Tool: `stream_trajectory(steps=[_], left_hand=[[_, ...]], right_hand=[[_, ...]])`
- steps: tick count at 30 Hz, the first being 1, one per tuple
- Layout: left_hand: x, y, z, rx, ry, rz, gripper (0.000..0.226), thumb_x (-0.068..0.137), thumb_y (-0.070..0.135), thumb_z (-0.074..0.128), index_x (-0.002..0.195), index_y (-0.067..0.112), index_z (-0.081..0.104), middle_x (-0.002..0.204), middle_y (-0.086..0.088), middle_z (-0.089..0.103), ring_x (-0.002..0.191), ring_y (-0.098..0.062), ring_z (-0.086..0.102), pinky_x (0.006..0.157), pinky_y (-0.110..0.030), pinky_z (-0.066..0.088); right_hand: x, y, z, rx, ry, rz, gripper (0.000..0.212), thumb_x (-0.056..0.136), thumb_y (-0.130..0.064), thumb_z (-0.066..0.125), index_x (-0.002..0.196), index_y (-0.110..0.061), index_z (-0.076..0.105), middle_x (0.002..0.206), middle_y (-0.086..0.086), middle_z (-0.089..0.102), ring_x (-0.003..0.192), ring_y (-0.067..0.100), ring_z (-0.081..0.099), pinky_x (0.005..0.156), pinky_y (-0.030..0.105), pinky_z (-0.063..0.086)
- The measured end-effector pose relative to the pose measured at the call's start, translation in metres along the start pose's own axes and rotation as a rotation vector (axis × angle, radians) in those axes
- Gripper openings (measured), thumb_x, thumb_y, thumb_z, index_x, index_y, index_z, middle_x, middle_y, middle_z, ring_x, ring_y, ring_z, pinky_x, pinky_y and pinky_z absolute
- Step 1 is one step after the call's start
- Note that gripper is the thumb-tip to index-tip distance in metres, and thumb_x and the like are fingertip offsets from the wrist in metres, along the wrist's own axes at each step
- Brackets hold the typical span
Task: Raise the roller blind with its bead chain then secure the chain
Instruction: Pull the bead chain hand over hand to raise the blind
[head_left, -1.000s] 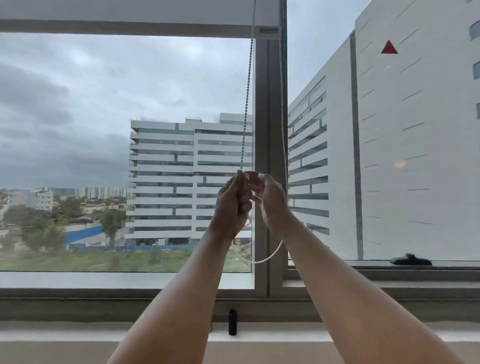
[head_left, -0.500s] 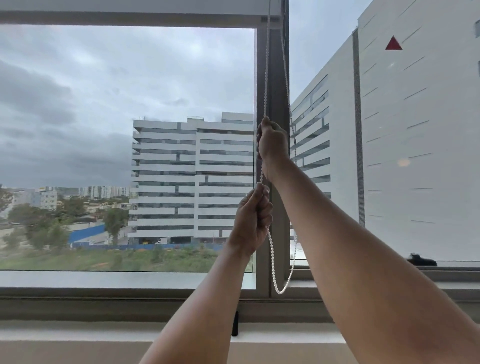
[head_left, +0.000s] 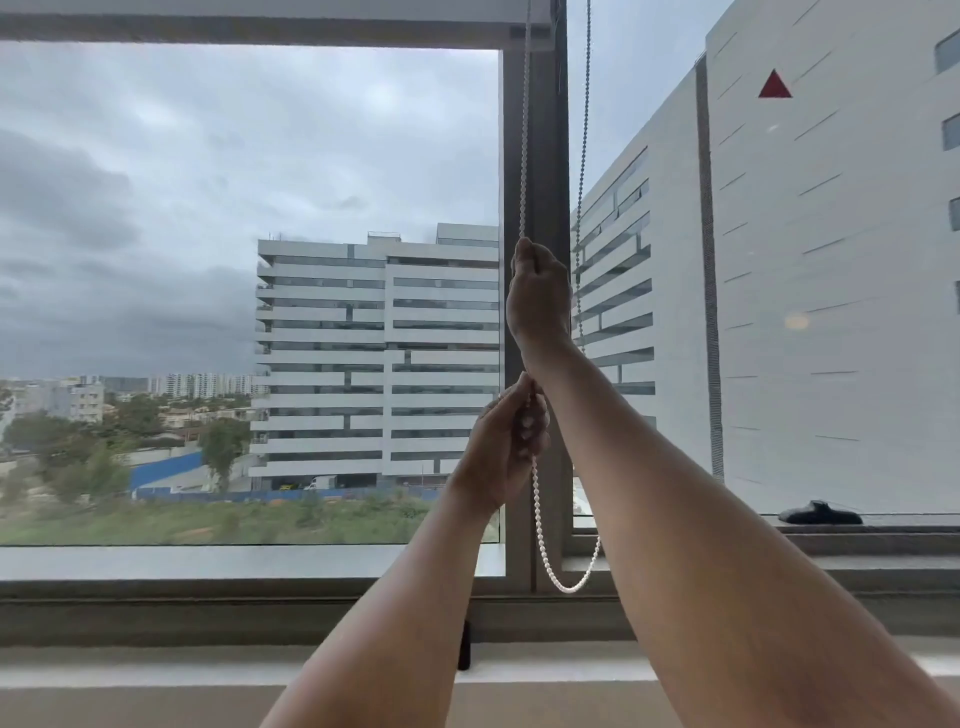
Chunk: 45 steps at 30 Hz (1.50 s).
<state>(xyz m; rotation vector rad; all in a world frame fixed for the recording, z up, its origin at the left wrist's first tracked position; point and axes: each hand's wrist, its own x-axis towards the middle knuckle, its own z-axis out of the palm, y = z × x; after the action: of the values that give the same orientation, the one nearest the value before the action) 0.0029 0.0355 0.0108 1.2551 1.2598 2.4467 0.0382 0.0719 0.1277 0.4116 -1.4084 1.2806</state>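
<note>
A white bead chain (head_left: 523, 156) hangs in a loop in front of the window's middle post, its low bend (head_left: 566, 587) near the sill. My right hand (head_left: 537, 299) grips the front strand high up, fingers curled round it. Just below, my left hand (head_left: 506, 449) grips the same strand. The back strand (head_left: 584, 156) runs free behind my right wrist. Only the roller blind's bottom bar (head_left: 249, 23) shows, along the top edge of the left pane.
The vertical window post (head_left: 545, 156) stands behind the chain. A small black chain holder (head_left: 464, 647) is fixed low on the frame above the sill (head_left: 156, 670). A black window handle (head_left: 818, 514) lies on the right pane's lower frame.
My right hand has climbed up the chain from beside my left hand. The left hand has slid down a little. The blind's bottom bar sits higher in the window.
</note>
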Motion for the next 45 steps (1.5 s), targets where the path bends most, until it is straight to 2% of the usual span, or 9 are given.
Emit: stream_trajectory(steps=[3, 8, 12, 16, 20, 28, 32, 39, 45], left_hand=[[-0.001, 0.005, -0.012, 0.032, -0.037, -0.059, 0.028, 0.094, 0.03, 0.037, 0.093, 0.014, 0.06, 0.071, 0.006, 0.068, 0.073, -0.007, 0.058, 0.074, -0.026, 0.039], [0.017, 0.048, -0.016, 0.039, 0.042, 0.019, 0.043, 0.1, 0.031, 0.024, 0.099, 0.009, 0.062, 0.084, -0.002, 0.072, 0.094, -0.017, 0.06, 0.095, -0.031, 0.042], [0.035, 0.095, 0.0, 0.014, 0.035, 0.118, 0.04, 0.1, 0.029, 0.026, 0.1, 0.006, 0.059, 0.079, -0.003, 0.072, 0.084, -0.015, 0.065, 0.08, -0.024, 0.052], [0.045, 0.126, 0.02, 0.095, 0.091, 0.147, 0.034, 0.099, 0.029, 0.033, 0.095, 0.007, 0.059, 0.07, -0.004, 0.071, 0.071, -0.014, 0.066, 0.073, -0.022, 0.052], [0.05, 0.138, 0.033, 0.222, 0.168, 0.154, 0.027, 0.097, 0.027, 0.04, 0.091, 0.008, 0.058, 0.078, -0.006, 0.062, 0.072, -0.014, 0.06, 0.068, -0.023, 0.05], [0.05, 0.127, 0.042, 0.344, 0.324, 0.179, 0.029, 0.094, 0.033, 0.047, 0.071, 0.016, 0.055, 0.043, 0.009, 0.033, 0.035, -0.004, 0.024, 0.036, -0.016, 0.017], [0.046, 0.118, 0.036, 0.279, 0.243, 0.189, 0.04, 0.095, 0.033, 0.044, 0.058, 0.019, 0.042, 0.034, 0.01, 0.032, 0.03, -0.003, 0.021, 0.036, -0.018, 0.011], [0.037, 0.101, 0.022, 0.141, 0.133, 0.309, 0.039, 0.098, 0.026, 0.038, 0.059, 0.019, 0.041, 0.034, 0.011, 0.032, 0.028, -0.003, 0.022, 0.031, -0.017, 0.01], [0.026, 0.091, -0.003, 0.15, 0.075, 0.338, 0.04, 0.099, 0.025, 0.031, 0.06, 0.018, 0.033, 0.037, 0.01, 0.03, 0.03, -0.002, 0.022, 0.03, -0.014, 0.014]], right_hand=[[-0.007, 0.007, -0.003, 0.006, -0.021, -0.007, 0.037, 0.098, -0.021, 0.037, 0.063, -0.018, 0.048, 0.051, -0.009, 0.04, 0.045, 0.001, 0.037, 0.04, 0.007, 0.028], [-0.023, 0.015, -0.004, 0.03, -0.066, 0.035, 0.039, 0.098, -0.024, 0.037, 0.059, -0.024, 0.045, 0.052, -0.01, 0.041, 0.045, 0.002, 0.039, 0.045, 0.009, 0.031], [-0.041, 0.023, -0.001, 0.063, -0.105, 0.036, 0.031, 0.097, -0.022, 0.038, 0.074, -0.018, 0.058, 0.06, -0.014, 0.051, 0.051, -0.005, 0.05, 0.049, 0.004, 0.037], [-0.063, 0.038, 0.003, 0.054, -0.139, 0.073, 0.039, 0.097, -0.021, 0.037, 0.058, -0.023, 0.041, 0.05, -0.011, 0.037, 0.048, 0.005, 0.031, 0.05, 0.023, 0.025], [-0.084, 0.052, 0.004, 0.065, -0.176, 0.124, 0.042, 0.097, -0.021, 0.037, 0.056, -0.026, 0.039, 0.045, -0.011, 0.039, 0.044, 0.001, 0.031, 0.05, 0.02, 0.024], [-0.106, 0.07, 0.0, 0.064, -0.243, 0.161, 0.039, 0.097, -0.021, 0.038, 0.06, -0.032, 0.041, 0.052, -0.016, 0.039, 0.05, -0.004, 0.035, 0.053, 0.014, 0.028], [-0.11, 0.076, -0.004, 0.13, -0.279, 0.206, 0.04, 0.098, -0.018, 0.037, 0.059, -0.028, 0.041, 0.042, -0.014, 0.042, 0.039, -0.003, 0.037, 0.043, 0.009, 0.029], [-0.113, 0.087, -0.012, 0.191, -0.412, 0.32, 0.038, 0.099, -0.018, 0.032, 0.061, -0.018, 0.038, 0.054, -0.001, 0.028, 0.038, 0.002, 0.024, 0.039, 0.014, 0.021], [-0.112, 0.086, -0.021, 0.142, -0.668, 0.553, 0.037, 0.098, -0.028, 0.035, 0.065, -0.016, 0.043, 0.057, -0.001, 0.036, 0.039, 0.003, 0.032, 0.038, 0.015, 0.024]])
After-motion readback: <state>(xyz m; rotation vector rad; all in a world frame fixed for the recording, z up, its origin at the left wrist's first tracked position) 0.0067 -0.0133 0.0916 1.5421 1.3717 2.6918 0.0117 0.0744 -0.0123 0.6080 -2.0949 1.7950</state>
